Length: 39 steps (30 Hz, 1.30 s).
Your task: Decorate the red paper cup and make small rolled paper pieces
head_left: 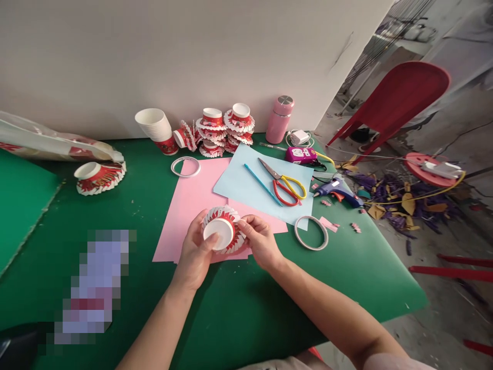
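Note:
A paper cup (219, 235), its wall cut into strips that fan out in a red and white pleated ring, is held above pink paper with its white bottom facing me. My left hand (196, 254) grips it from the left, thumb lying on the bottom. On the other side, my right hand (261, 240) pinches the edge of the fanned strips between thumb and fingers. Pink sheets (175, 213) and a light blue sheet (239, 172) lie under and behind the cup. Scissors (283, 185) with red and yellow handles and a blue pencil-like stick (262, 184) rest on the blue sheet.
Several fanned cups (211, 133) stand stacked by the wall beside nested paper cups (157, 131) and a pink flask (280, 119). Another fanned cup (99, 177) sits at left. Tape rolls (311, 233), a glue gun (339, 191) and a purple device (301, 155) lie at right.

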Motion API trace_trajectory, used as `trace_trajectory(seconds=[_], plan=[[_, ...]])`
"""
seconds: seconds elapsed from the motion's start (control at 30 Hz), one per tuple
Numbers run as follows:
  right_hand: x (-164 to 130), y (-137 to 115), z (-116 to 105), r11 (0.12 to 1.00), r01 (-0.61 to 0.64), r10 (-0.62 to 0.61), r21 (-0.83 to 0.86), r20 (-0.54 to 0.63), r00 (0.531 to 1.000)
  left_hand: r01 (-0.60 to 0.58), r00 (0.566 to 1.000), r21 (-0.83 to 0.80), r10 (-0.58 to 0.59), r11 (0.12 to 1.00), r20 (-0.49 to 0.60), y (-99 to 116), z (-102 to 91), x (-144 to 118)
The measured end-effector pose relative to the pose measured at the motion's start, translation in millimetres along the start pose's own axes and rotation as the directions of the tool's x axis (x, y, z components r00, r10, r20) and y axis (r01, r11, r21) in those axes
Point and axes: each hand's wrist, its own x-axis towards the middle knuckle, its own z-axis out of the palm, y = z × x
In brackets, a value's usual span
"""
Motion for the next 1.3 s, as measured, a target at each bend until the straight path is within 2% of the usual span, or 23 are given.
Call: trace_trajectory(seconds=[0.2, 0.33, 0.47, 0.7, 0.9, 1.13, 1.3], plan=[[1, -7, -6, 0.994, -0.102, 0.105, -0.042, 0.083, 0.991, 0.002, 1.000, -0.004, -0.002, 1.000, 0.000, 3, -1.3, -1], [1, -14, -9, 0.988, -0.091, 0.104, -0.125, 0.106, 0.989, 0.045, 0.999, 0.015, -0.045, 0.999, -0.027, 5, -3.5, -2], [1, -16, -11, 0.981, -0.055, 0.081, -0.185, 0.135, 0.988, 0.008, 0.998, 0.009, -0.007, 1.000, -0.062, 5, -2.4, -1], [2, -11, -10, 0.988, 0.001, 0.026, -0.156, 0.167, 0.986, -0.026, 0.998, 0.017, 0.027, 1.000, -0.051, 3, -1.3, -1], [2, -9, -8, 0.992, -0.001, 0.019, -0.123, 0.145, 0.989, -0.036, 0.998, 0.028, 0.037, 0.999, -0.055, 4, 2.0, -4], [5, -9, -10, 0.995, 0.012, 0.002, -0.102, 0.138, 0.990, -0.007, 0.999, 0.025, 0.007, 1.000, -0.033, 3, -0.8, -2], [4, -10, -14, 0.993, -0.063, 0.080, -0.098, 0.174, 0.981, -0.023, 0.997, 0.007, 0.023, 1.000, -0.069, 1, -1.2, -2]])
